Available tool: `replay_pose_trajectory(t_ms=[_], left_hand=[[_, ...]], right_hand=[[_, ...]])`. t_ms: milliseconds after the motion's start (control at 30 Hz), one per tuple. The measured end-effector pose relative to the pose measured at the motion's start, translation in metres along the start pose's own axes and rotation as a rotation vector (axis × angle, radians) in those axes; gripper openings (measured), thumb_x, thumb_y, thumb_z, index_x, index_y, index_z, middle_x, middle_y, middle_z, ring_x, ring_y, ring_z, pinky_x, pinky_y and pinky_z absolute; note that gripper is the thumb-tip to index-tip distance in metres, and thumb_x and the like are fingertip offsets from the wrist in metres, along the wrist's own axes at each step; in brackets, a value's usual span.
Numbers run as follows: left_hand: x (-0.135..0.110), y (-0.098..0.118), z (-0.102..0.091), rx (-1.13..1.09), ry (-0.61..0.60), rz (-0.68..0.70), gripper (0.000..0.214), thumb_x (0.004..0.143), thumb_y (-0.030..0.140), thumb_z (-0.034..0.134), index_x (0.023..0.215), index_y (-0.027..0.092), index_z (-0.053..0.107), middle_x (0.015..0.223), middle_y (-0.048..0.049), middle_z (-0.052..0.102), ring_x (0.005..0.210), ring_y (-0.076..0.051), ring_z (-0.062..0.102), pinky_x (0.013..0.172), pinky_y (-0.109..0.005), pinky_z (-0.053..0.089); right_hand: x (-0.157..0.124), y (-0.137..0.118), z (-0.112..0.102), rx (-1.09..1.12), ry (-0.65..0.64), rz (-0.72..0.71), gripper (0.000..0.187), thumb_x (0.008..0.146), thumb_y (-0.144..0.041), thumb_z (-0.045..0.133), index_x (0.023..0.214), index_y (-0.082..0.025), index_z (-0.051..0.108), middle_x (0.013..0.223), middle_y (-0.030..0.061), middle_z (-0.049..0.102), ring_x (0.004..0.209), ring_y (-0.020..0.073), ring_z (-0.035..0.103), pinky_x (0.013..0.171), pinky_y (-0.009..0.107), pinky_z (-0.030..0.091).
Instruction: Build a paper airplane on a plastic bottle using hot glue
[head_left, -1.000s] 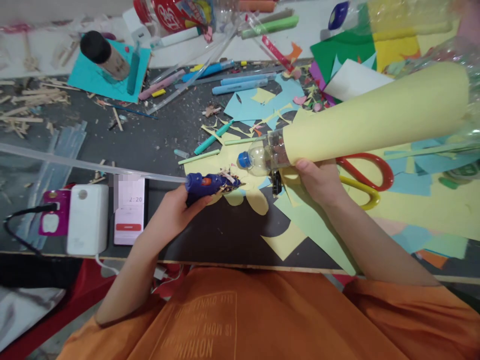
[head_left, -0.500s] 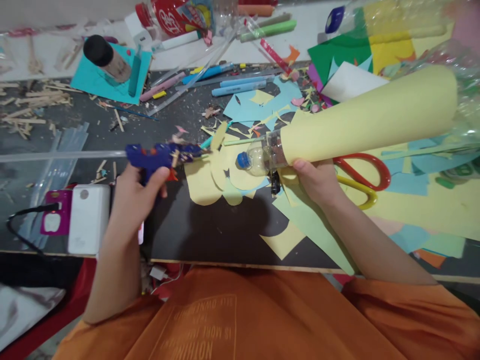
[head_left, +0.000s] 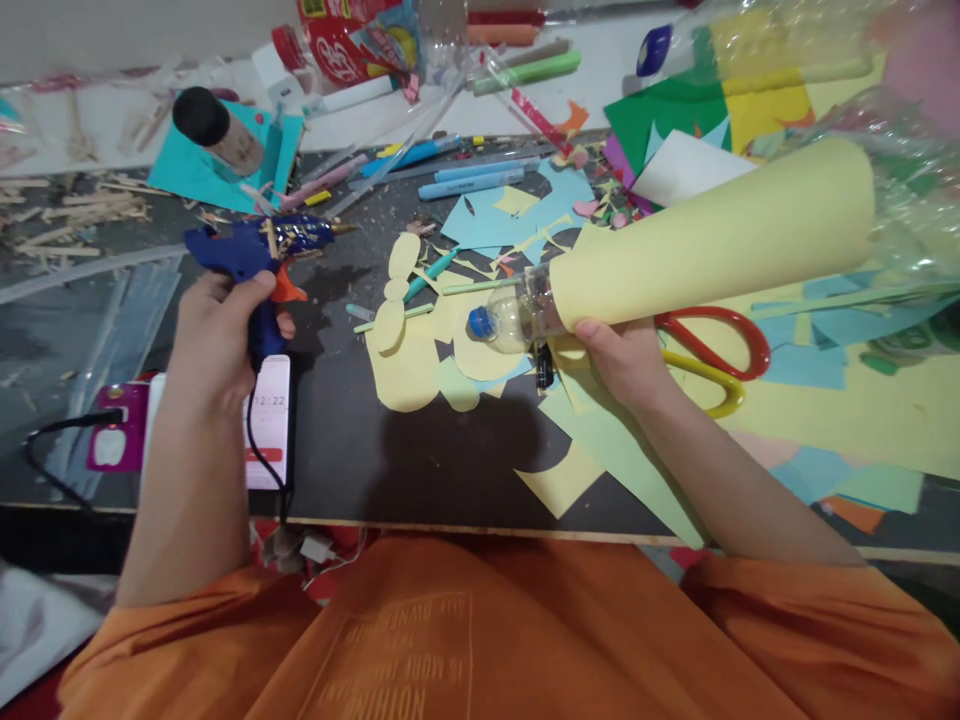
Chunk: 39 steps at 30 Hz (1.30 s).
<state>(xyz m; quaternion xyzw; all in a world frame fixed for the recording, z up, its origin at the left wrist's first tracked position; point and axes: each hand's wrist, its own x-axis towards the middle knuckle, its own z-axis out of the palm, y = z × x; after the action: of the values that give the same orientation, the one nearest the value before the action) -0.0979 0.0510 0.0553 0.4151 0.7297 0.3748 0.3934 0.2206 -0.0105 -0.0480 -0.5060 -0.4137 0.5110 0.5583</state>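
Observation:
My left hand (head_left: 225,330) is wrapped round the grip of a blue hot glue gun (head_left: 251,250) with an orange trigger, its nozzle pointing right and a long clear glue stick trailing from its back. My right hand (head_left: 626,360) grips a clear plastic bottle (head_left: 517,318) with a blue cap, lying on its side; pale yellow paper (head_left: 712,245) is wrapped round its body. Left of the cap lie yellow paper cut-outs (head_left: 405,375) and a thin green paper stick (head_left: 394,318). Red-and-yellow-handled scissors (head_left: 724,340) lie beside my right hand.
A phone (head_left: 270,420) lies below the glue gun, with the gun's black cord across it. Left are clear glue sticks (head_left: 112,350) and a magenta device (head_left: 116,428). Markers (head_left: 480,180), paper scraps and a dark-capped bottle (head_left: 217,130) spread along the back.
My left hand has drawn the glue gun left and up, away from the paper pieces, uncovering the phone. The paper-wrapped bottle stays in my right hand, nearly unmoved.

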Motion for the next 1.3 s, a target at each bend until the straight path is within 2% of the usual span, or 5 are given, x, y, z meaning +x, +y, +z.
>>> replay_pose_trajectory(t_ms=[200, 433, 533, 833, 1300], left_hand=[[0.037, -0.003, -0.007, 0.078, -0.081, -0.098, 0.012, 0.073, 0.011, 0.061, 0.082, 0.016, 0.055, 0.064, 0.0068, 0.057, 0.058, -0.006, 0.05, 0.061, -0.02, 0.044], [0.027, 0.003, -0.018, 0.768, 0.117, 0.278, 0.014, 0.082, 0.029, 0.056, 0.086, 0.018, 0.062, 0.072, 0.0038, 0.054, 0.072, -0.011, 0.047, 0.072, -0.024, 0.038], [0.007, 0.001, 0.006, 0.803, -0.125, 0.292, 0.021, 0.083, 0.036, 0.055, 0.086, 0.017, 0.063, 0.075, 0.0007, 0.059, 0.071, -0.013, 0.051, 0.07, -0.026, 0.04], [0.007, -0.028, 0.062, 0.827, -0.132, 0.454, 0.027, 0.068, 0.042, 0.072, 0.074, 0.02, 0.057, 0.095, -0.0098, 0.06, 0.105, -0.034, 0.055, 0.092, -0.05, 0.044], [-0.035, -0.02, 0.094, 0.127, -0.539, 0.167, 0.019, 0.083, 0.037, 0.056, 0.092, 0.021, 0.054, 0.063, 0.0013, 0.066, 0.057, -0.017, 0.065, 0.049, -0.026, 0.05]], right_hand=[[0.0, -0.002, 0.0, -0.009, 0.006, 0.002, 0.064, 0.063, -0.052, 0.082, 0.12, -0.031, 0.06, 0.096, 0.0019, 0.073, 0.104, 0.0255, 0.068, 0.104, 0.05, 0.05], [0.001, 0.002, 0.0, 0.028, -0.007, -0.006, 0.058, 0.063, -0.052, 0.083, 0.114, -0.033, 0.062, 0.097, -0.0004, 0.074, 0.105, 0.0231, 0.069, 0.103, 0.047, 0.051], [0.001, 0.001, 0.0, 0.021, -0.004, -0.017, 0.054, 0.063, -0.053, 0.082, 0.11, -0.032, 0.065, 0.098, -0.0005, 0.074, 0.106, 0.0227, 0.068, 0.104, 0.047, 0.05], [0.0, -0.003, 0.0, 0.011, -0.016, 0.002, 0.054, 0.063, -0.055, 0.081, 0.11, -0.034, 0.064, 0.102, -0.0006, 0.074, 0.111, 0.0229, 0.066, 0.106, 0.047, 0.049], [0.0, -0.032, 0.01, 0.191, 0.12, -0.05, 0.051, 0.06, -0.074, 0.068, 0.086, -0.03, 0.067, 0.097, 0.0038, 0.074, 0.107, 0.0274, 0.068, 0.104, 0.044, 0.048]])
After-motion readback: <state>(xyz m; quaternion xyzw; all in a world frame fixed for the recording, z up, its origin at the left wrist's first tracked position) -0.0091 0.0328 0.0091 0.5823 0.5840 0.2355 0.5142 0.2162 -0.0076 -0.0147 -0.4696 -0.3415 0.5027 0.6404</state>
